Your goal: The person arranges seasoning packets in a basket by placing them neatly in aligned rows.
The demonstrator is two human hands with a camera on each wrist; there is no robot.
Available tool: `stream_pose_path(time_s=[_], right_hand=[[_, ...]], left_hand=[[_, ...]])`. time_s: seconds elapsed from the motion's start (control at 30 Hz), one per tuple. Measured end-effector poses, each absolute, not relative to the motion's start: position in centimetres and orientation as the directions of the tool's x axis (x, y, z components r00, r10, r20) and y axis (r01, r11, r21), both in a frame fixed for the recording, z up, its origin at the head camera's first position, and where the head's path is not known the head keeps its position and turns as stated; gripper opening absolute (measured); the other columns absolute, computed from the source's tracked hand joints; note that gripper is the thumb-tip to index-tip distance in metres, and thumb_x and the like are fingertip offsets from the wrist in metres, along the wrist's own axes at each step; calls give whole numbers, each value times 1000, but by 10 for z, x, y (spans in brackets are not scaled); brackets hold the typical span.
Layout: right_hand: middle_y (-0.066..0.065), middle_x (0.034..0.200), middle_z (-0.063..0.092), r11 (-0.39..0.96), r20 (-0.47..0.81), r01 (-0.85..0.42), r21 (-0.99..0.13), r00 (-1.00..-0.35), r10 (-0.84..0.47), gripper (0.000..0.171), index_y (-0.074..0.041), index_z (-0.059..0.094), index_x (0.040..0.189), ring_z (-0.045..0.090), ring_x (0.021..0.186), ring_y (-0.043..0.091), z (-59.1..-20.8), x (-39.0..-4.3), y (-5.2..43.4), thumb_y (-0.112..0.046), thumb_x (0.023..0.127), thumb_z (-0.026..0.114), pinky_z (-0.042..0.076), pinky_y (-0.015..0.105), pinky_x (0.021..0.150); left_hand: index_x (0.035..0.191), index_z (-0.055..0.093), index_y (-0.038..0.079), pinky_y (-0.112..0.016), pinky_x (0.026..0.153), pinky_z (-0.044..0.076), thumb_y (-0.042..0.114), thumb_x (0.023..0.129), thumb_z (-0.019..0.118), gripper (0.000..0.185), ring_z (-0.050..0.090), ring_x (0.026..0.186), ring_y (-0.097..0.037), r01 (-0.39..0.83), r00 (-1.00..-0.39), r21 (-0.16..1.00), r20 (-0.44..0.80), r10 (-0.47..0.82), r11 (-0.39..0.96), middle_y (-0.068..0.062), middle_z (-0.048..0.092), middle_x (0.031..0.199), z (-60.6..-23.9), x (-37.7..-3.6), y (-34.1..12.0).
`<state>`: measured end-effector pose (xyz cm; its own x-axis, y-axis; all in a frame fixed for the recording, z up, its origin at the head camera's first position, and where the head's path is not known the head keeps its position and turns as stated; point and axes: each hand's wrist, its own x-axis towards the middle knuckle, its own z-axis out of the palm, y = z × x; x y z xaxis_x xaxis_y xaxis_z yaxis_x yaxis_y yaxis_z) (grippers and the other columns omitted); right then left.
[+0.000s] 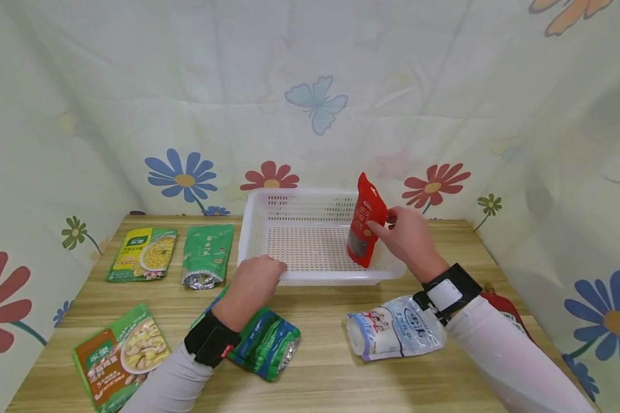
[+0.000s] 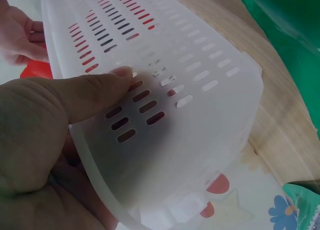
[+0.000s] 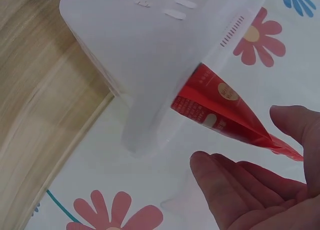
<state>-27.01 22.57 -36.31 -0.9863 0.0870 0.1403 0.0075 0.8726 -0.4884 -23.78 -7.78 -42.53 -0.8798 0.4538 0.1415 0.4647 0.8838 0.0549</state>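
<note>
On the tabletop (image 1: 330,367), at twelve o'clock from the person, sits one white basket (image 1: 299,201). The right hand (image 1: 410,238) stands a red pouch (image 1: 365,221) upright in the basket's right end, its grip pinching the pouch. The right wrist view shows the pouch's tip between thumb and fingers, seen from outside the basket wall. The left hand (image 1: 255,275) holds the near rim; only the left wrist view shows its thumb (image 2: 95,92) pressed inside the slotted wall. Five more packets lie flat: two at ten o'clock, two at seven, one white at five.
</note>
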Motion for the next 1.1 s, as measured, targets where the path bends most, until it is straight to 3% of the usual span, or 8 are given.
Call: stream_pose_path(time_s=[0.3, 0.6, 0.73, 0.87, 0.97, 1.1], right_hand=[[21, 130, 68, 889, 174, -38, -457, -984, 47, 54, -1, 59, 138, 66, 111, 39, -359, -247, 238, -33, 96, 70, 58, 51, 93], [17, 134, 67, 872, 243, -184, -454, -967, -78, 50, -6, 61, 139, 64, 122, 39, -368, -222, 239, -31, 96, 71, 56, 57, 94], [13, 127, 71, 823, 375, -354, -443, -908, -189, 46, -8, 67, 131, 69, 112, 33, -378, -205, 237, -27, 91, 79, 59, 53, 90], [4, 122, 74, 734, 440, -552, -396, -815, -376, 46, -14, 72, 124, 72, 103, 20, -386, -191, 238, -24, 82, 87, 62, 40, 83], [-4, 124, 73, 672, 377, -631, -389, -774, -509, 47, -21, 73, 123, 72, 106, 14, -391, -182, 242, -32, 80, 89, 62, 33, 83], [-9, 127, 71, 635, 249, -655, -409, -750, -613, 46, -25, 72, 124, 70, 113, 13, -396, -175, 249, -46, 84, 83, 60, 32, 88]], left_hand=[[104, 79, 16, -37, 65, 55, 5, 91, 74, 18, 68, 75, -19, 473, -875, 60, 151, 460, 879, -6, 77, 91, -425, -238, -76], [105, 79, 16, -38, 64, 54, 4, 91, 74, 19, 67, 75, -19, 464, -881, 78, 146, 450, 883, -6, 77, 92, -424, -239, -77], [106, 79, 15, -37, 63, 54, 5, 91, 74, 18, 65, 72, -17, 454, -887, 86, 134, 441, 887, -5, 77, 92, -425, -239, -78], [106, 79, 15, -37, 63, 54, 5, 91, 74, 19, 63, 72, -17, 450, -889, 91, 136, 437, 888, -6, 77, 93, -426, -239, -79], [106, 79, 15, -37, 63, 53, 4, 91, 74, 19, 64, 72, -17, 450, -890, 95, 135, 436, 888, -6, 77, 94, -426, -239, -78], [105, 79, 16, -37, 64, 53, 4, 91, 74, 19, 65, 73, -18, 455, -887, 93, 134, 441, 886, -5, 77, 93, -426, -238, -77]])
